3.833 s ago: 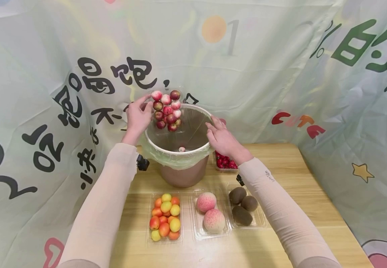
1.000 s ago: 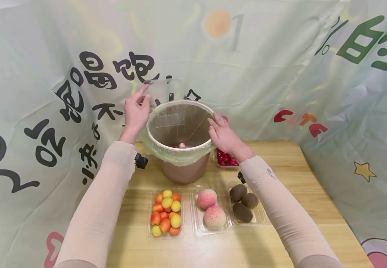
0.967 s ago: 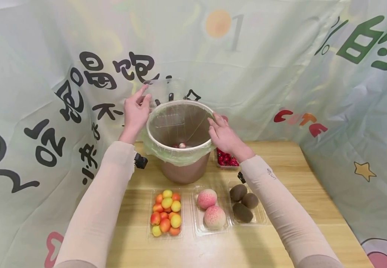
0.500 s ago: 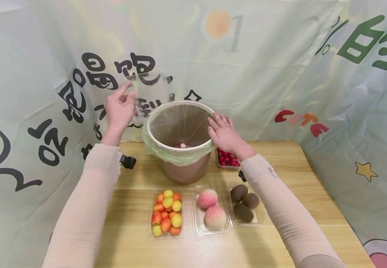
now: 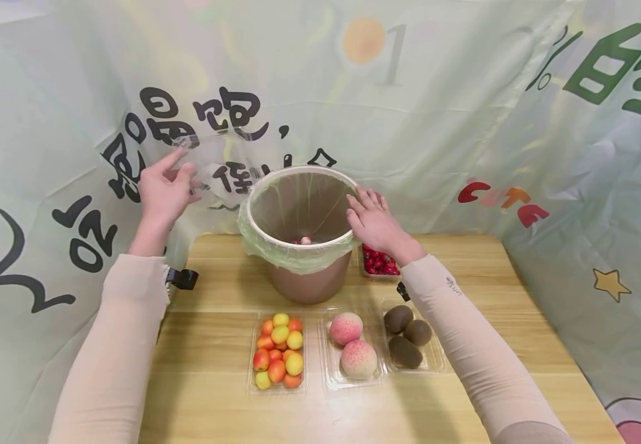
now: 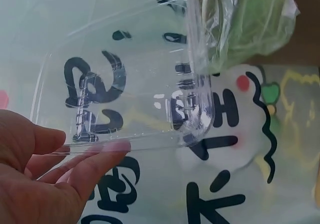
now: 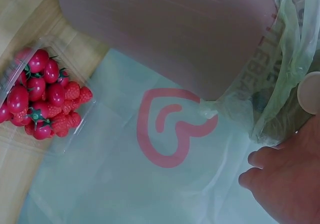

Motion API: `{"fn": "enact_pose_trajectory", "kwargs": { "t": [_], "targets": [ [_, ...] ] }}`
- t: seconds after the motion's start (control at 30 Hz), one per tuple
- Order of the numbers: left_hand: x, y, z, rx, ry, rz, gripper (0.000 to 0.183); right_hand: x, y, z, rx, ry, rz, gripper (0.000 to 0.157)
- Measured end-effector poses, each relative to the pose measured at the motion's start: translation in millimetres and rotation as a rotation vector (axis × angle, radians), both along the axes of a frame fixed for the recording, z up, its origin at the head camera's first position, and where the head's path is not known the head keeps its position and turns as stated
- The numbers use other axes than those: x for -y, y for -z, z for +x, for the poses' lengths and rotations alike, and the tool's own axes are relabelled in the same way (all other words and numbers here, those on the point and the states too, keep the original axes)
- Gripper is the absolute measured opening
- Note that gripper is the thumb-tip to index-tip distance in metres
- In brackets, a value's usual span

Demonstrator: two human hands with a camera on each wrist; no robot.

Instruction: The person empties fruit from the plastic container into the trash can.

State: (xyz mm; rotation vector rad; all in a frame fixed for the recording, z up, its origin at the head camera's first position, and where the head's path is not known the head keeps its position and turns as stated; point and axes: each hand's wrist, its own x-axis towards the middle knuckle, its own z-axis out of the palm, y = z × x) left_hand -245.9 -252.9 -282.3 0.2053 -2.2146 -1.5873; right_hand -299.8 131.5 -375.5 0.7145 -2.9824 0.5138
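My left hand point(image 5: 165, 191) pinches the edge of a clear plastic fruit box point(image 6: 140, 119) between thumb and fingers, up to the left of the bin. No fruit shows in that box. My right hand point(image 5: 377, 225) rests on the right side of the rim of a brown trash bin point(image 5: 309, 283), fingers fairly straight over the edge. A pale green bag point(image 5: 292, 262) lines the bin and folds over its outside. Deep inside, a small pink-and-white fruit point(image 5: 306, 240) shows, with other reddish fruit partly hidden by the front rim.
In front of the bin stand clear boxes with red and yellow fruit point(image 5: 279, 348), two peaches point(image 5: 359, 359) and brown kiwis point(image 5: 405, 352). Behind my right wrist is a box of red berries and small tomatoes point(image 7: 42, 96). Printed cloth point(image 5: 437, 135) hangs around the wooden table point(image 5: 215, 394).
Earlier the box in my left hand held dark red fruit over the bin; one second ago it was emptied. It has since moved left, away from the opening. My right hand stayed on the rim.
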Motion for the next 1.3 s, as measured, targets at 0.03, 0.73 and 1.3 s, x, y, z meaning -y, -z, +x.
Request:
{"fn": "enact_pose_trajectory", "kwargs": {
  "t": [0.03,0.73,1.3],
  "targets": [
    [2,1.0,1.9,0.002,0.004,0.001,0.043,0,0.1,0.1,0.001,0.002,0.0,0.064],
    [41,36.0,34.4,0.162,-0.011,-0.099,0.047,-1,0.0,-1.0,-0.008,-0.011,-0.009,0.065],
    [57,97.0,54.1,0.285,0.101,-0.179,0.047,0,0.8,-0.4,0.001,-0.01,-0.027,0.065]
  ]
}}
